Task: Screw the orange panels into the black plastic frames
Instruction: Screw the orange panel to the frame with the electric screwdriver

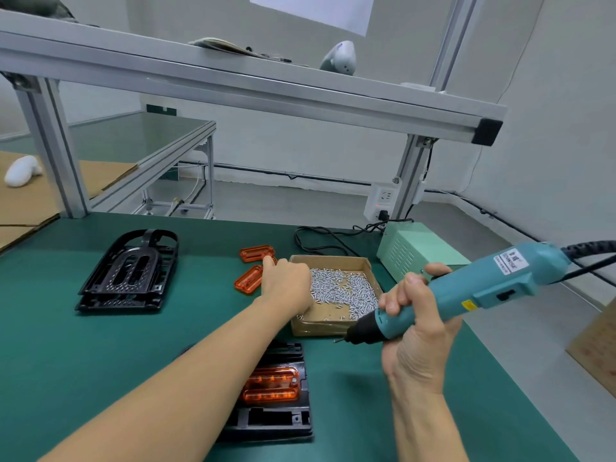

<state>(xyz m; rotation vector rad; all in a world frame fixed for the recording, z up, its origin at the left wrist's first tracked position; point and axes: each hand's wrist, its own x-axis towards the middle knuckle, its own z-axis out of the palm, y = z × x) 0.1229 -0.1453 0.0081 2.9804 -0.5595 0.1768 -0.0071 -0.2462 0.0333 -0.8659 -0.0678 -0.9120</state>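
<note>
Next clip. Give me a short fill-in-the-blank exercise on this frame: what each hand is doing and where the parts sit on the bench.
1. The right hand grips a teal electric ____.
2. The left hand reaches over the near-left corner of the cardboard box full of ____.
3. Under the left forearm, an orange panel sits in a ____ frame.
4. The stack of empty frames lies to the ____ of the loose orange panels.

Missing words: screwdriver; screws; black; left
</note>
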